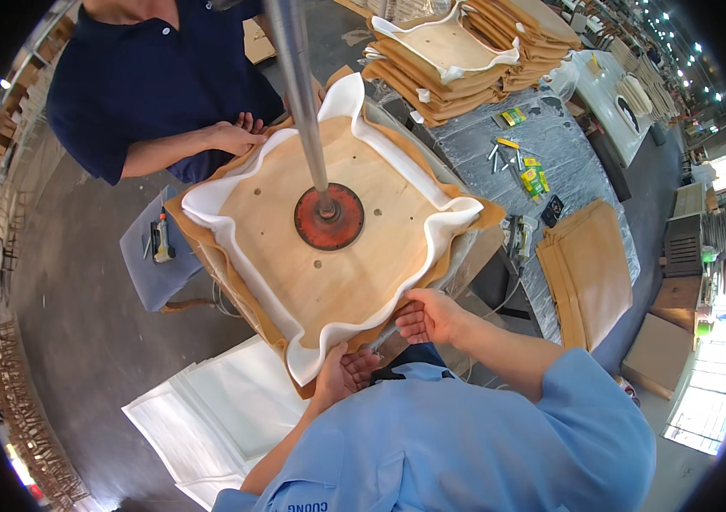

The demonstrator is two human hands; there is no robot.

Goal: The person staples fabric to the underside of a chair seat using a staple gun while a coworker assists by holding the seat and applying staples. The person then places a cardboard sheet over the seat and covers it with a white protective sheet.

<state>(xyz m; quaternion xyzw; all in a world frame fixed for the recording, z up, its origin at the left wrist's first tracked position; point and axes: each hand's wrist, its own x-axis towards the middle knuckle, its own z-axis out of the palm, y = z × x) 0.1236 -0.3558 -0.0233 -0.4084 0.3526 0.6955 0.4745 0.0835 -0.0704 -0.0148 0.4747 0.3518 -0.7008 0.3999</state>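
A square plywood board (269, 205) lies on white foam padding (248, 269), whose edges curl up around it. Under the foam, a brown leather-like cover (182, 220) sticks out with wavy edges. A red round disc (350, 226) on a metal rod (299, 85) rests on the board's middle. At the cover's near corner, my left hand (343, 375) is half curled with its thumb at the edge. My right hand (433, 317) has its fingers bent at the near-right edge of the cover. Parts of both grips are hidden by the material.
Across from me, a co-worker's hand (239, 136) touches the far-left edge. A stack of covered boards (444, 81) stands on the wrapped table (482, 141) at right, with folded brown sheets (589, 264). White sheets (235, 401) lie lower left; a stool (145, 269) holds a tool.
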